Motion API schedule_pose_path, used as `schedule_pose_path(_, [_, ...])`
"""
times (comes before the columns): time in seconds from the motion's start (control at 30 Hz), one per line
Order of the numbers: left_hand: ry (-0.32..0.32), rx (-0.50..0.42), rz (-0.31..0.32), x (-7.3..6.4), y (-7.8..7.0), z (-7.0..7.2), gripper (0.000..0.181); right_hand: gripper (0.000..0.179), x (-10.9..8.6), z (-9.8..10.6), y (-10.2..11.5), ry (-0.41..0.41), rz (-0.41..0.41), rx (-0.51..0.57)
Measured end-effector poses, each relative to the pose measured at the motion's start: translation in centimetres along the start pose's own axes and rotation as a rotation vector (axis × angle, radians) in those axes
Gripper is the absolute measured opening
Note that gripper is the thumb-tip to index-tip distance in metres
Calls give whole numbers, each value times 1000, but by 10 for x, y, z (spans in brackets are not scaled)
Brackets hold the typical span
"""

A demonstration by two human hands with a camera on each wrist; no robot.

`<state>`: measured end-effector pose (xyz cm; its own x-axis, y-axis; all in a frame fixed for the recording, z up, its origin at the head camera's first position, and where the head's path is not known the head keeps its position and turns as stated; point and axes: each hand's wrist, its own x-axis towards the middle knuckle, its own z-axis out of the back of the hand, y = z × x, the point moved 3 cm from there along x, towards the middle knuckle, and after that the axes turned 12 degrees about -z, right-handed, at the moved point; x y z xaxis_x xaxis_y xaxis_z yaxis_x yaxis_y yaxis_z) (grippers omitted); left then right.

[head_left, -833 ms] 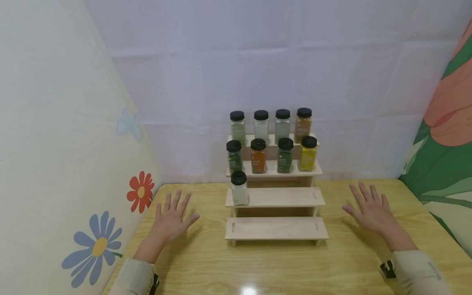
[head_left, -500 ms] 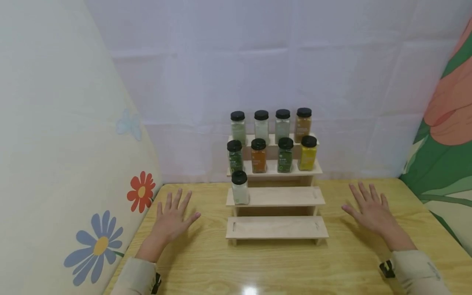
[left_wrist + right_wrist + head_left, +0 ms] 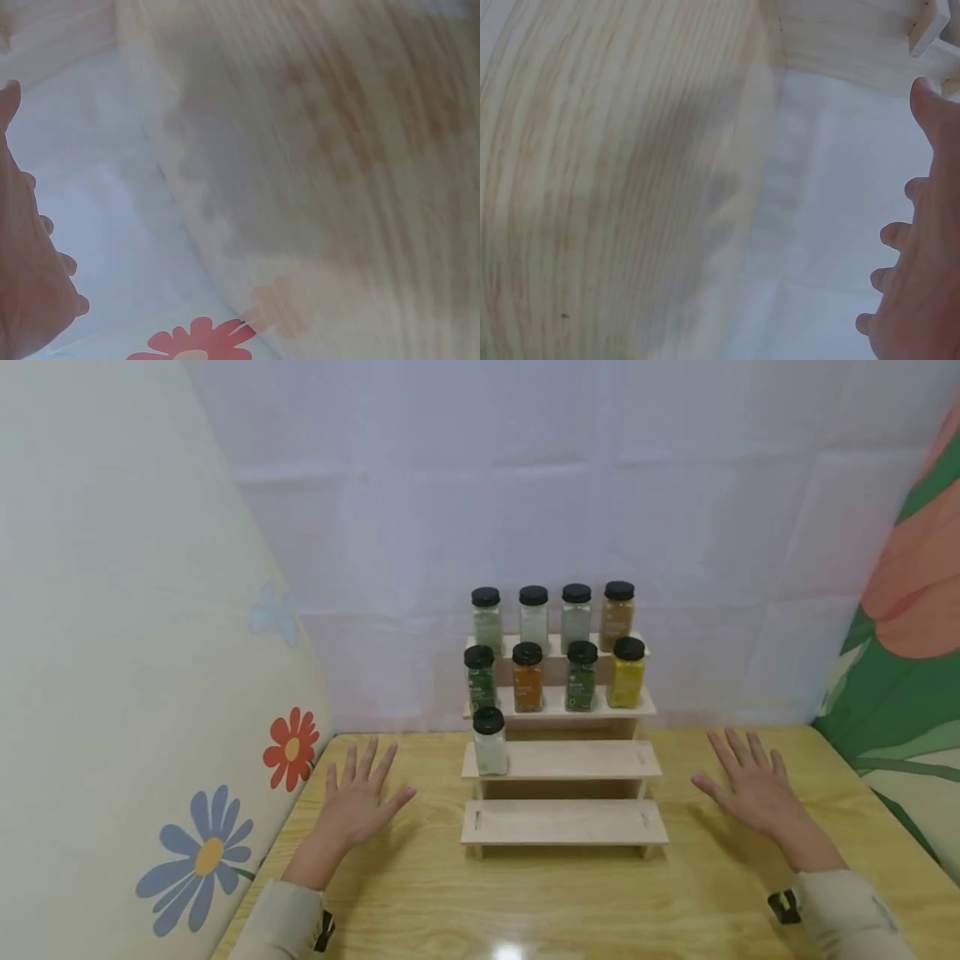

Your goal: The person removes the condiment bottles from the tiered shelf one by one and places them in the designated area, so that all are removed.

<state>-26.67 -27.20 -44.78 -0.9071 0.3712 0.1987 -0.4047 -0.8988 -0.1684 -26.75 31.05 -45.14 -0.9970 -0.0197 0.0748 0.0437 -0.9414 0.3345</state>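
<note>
My left hand (image 3: 354, 810) is held over the table to the left of a stepped wooden spice rack (image 3: 562, 822), fingers spread and holding nothing. On the other side, my right hand (image 3: 757, 802) is spread likewise, apart from the rack. A black-capped jar of white contents (image 3: 491, 752) stands at the left end of the second step from the bottom. Above it, one row includes an orange spice jar (image 3: 527, 681) and a yellow spice jar (image 3: 627, 678). The top row includes a brown spice jar (image 3: 617, 618). In each wrist view only part of the hand shows, fingers extended.
The wood-grain table (image 3: 570, 902) carries the rack near its back edge. A white cloth backdrop (image 3: 405, 543) hangs behind it. Flower-printed panels stand at both sides, with a red flower (image 3: 292, 749) on the left one. The bottom step bears no jar.
Both hands have drifted slightly inward towards the rack, the left a little more, still spread. The jars keep their places on the rack, while the head view has shifted slightly.
</note>
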Motion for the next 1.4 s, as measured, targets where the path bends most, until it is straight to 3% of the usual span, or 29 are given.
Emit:
schedule_pose_path(0.27, [-37, -33, -21, 7, -14, 7, 86, 86, 2, 6, 11, -46, 28, 46])
schedule_pose_path(0.43, [-57, -135, -21, 11, -24, 11, 83, 77, 6, 11, 20, -86, 50, 115])
schedule_pose_path(0.67, [-193, -283, -100, 22, -44, 20, 71, 68, 12, 14, 31, -32, 0, 314])
schedule_pose_path(0.83, [-253, -397, -98, 26, -56, 24, 70, 60, 17, 12, 38, -40, -35, 419])
schedule_pose_path(1.2, [-428, -546, -143, 39, -74, 27, 62, 58, 21, 4, 53, 178, -162, 794])
schedule_pose_path(1.4, [-463, -668, -160, 47, -83, 23, 61, 52, 25, -1, 60, 238, -174, 921])
